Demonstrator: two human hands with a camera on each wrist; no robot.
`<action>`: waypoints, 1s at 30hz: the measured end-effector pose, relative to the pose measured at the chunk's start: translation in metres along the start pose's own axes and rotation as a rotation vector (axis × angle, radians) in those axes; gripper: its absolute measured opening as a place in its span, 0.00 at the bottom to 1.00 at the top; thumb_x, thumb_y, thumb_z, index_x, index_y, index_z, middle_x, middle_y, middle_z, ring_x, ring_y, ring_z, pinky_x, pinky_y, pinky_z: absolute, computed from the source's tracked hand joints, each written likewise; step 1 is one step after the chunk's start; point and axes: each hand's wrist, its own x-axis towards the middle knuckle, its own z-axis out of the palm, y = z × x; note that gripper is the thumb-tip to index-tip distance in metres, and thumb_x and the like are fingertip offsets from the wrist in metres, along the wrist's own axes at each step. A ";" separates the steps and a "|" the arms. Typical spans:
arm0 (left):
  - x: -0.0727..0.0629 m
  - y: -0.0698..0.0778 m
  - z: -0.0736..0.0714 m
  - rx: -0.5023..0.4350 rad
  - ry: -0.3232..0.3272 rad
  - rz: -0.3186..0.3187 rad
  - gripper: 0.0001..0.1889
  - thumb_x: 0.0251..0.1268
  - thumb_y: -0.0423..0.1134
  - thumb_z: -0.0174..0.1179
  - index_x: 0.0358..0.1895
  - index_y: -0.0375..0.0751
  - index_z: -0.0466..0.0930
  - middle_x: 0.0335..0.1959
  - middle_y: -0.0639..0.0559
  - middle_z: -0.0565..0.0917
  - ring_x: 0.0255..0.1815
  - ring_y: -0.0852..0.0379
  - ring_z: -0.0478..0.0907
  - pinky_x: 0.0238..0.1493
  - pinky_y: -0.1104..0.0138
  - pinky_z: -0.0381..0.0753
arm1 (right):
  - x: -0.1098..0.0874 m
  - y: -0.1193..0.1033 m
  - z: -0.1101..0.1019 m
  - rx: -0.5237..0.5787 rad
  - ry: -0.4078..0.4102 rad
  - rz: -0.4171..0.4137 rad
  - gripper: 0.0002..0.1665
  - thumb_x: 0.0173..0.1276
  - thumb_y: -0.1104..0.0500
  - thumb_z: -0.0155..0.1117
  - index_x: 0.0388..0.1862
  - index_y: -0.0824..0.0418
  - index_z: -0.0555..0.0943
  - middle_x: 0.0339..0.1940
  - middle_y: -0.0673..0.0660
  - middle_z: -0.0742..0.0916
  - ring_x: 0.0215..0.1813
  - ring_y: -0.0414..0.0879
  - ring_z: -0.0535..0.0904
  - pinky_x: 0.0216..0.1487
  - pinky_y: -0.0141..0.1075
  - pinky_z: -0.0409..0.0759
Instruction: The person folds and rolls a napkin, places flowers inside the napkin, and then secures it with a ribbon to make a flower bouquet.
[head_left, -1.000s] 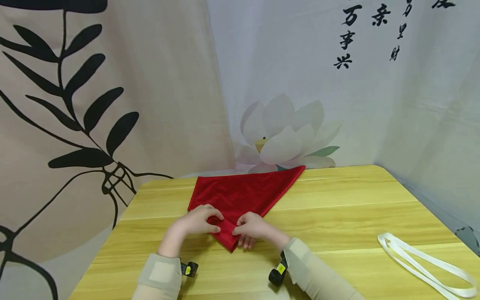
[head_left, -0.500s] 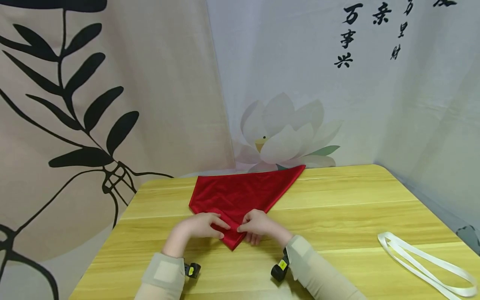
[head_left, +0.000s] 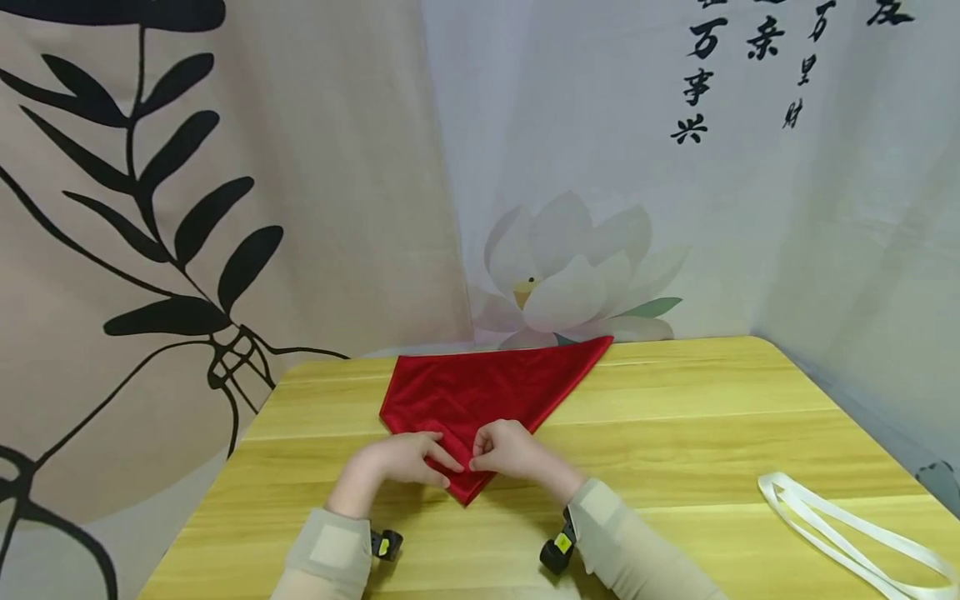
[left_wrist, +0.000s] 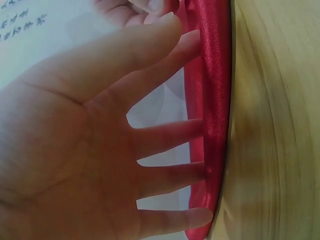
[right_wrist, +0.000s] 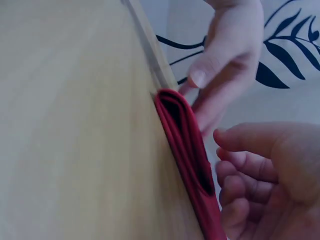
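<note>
Now the right hand (head_left: pixel 512 452) is tucking its lower fingers from the head camera's sight, grip impossible to tell, while the left hand (head_left: pixel 401 458), fingers apart, is apparently steadying the near left edge of the cloth (head_left: pixel 487 387) on the table (head_left: pixel 697 433).

The red cloth (head_left: pixel 480 387) had a satiny sheen and a fine, close weave. The counter (head_left: pixel 675 433) showed smooth, faintly glossy wood grain. A white ribbon (head_left: pixel 862 523) looked like flat, smooth fabric. The sleeves (head_left: pixel 633 542) were matt cloth, the wrist cameras (head_left: pixel 557 557) black plastic, the backdrop (head_left: pixel 352 167) matt, softly creased cloth
</note>
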 end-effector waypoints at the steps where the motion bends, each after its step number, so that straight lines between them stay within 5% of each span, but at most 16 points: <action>1: 0.000 -0.001 -0.001 0.001 0.001 0.009 0.15 0.59 0.45 0.67 0.50 0.53 0.87 0.69 0.34 0.65 0.70 0.38 0.59 0.63 0.43 0.63 | 0.001 -0.001 0.002 -0.017 -0.001 -0.011 0.12 0.55 0.59 0.75 0.19 0.54 0.79 0.15 0.42 0.78 0.20 0.35 0.70 0.23 0.27 0.69; 17: -0.007 -0.020 -0.004 -0.092 0.064 0.064 0.14 0.60 0.38 0.65 0.50 0.43 0.86 0.64 0.34 0.70 0.67 0.35 0.63 0.62 0.44 0.64 | -0.005 -0.001 0.008 -0.040 -0.107 0.008 0.15 0.54 0.59 0.75 0.15 0.56 0.77 0.13 0.42 0.75 0.21 0.35 0.68 0.25 0.29 0.67; 24: -0.003 -0.029 -0.001 -0.063 0.115 0.075 0.20 0.49 0.26 0.66 0.47 0.47 0.87 0.62 0.38 0.72 0.65 0.33 0.62 0.59 0.41 0.64 | -0.005 0.001 0.011 -0.053 -0.102 0.001 0.20 0.58 0.53 0.72 0.13 0.54 0.73 0.10 0.41 0.70 0.18 0.34 0.65 0.23 0.27 0.62; 30: 0.003 -0.031 0.004 0.020 0.167 0.090 0.18 0.45 0.28 0.71 0.39 0.51 0.81 0.55 0.47 0.72 0.58 0.40 0.66 0.49 0.47 0.71 | -0.006 0.002 0.012 -0.048 -0.110 0.030 0.25 0.56 0.46 0.74 0.10 0.52 0.71 0.08 0.41 0.68 0.16 0.34 0.61 0.20 0.28 0.58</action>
